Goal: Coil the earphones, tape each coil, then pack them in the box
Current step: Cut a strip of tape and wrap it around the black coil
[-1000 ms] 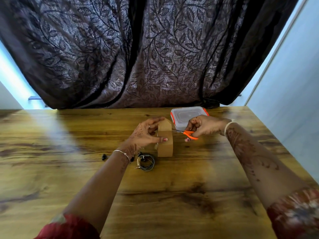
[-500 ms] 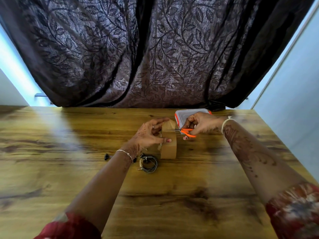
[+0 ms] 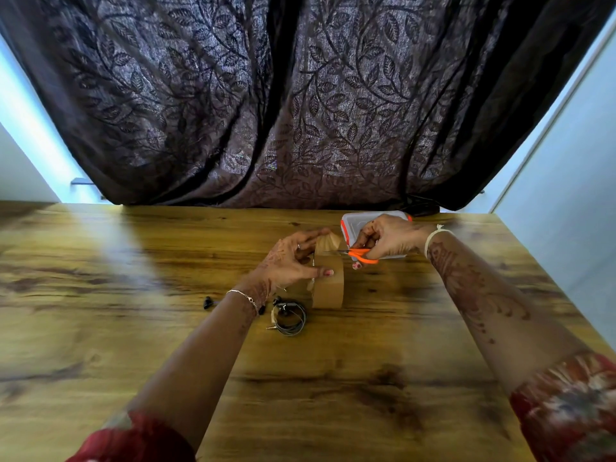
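Head camera gives me both hands, meeting at the far middle of the table (image 3: 366,378). My left hand (image 3: 290,261) grips the brown tape roll (image 3: 329,290), which stands on its edge on the wood. The thumb presses on the roll's outer band and the fingers arch over its top, where a short strip of tape (image 3: 328,242) is lifted off the roll. I cannot tell how much of the strip is loose.

My right hand (image 3: 388,237) is just to the right of the left one, its fingers curled through the handles of the orange scissors (image 3: 364,255). The blades point left, toward the left hand, and their tips reach the lifted strip at the top of the roll. Whether the blades are apart or together is too small to make out.

Directly behind the right hand, and partly hidden by it, is the box (image 3: 350,225), a clear plastic one with orange clips and its lid on.

On the near side of the left wrist, just beside the foot of the roll, the coiled earphones (image 3: 290,317) lie flat in a dark loop with the plug sticking out to the left. A loose earbud (image 3: 207,303) lies on the outer side of that wrist, its cord running under the forearm. Beyond both hands, a dark leaf-patterned curtain (image 3: 300,111) hangs to the table's far edge.
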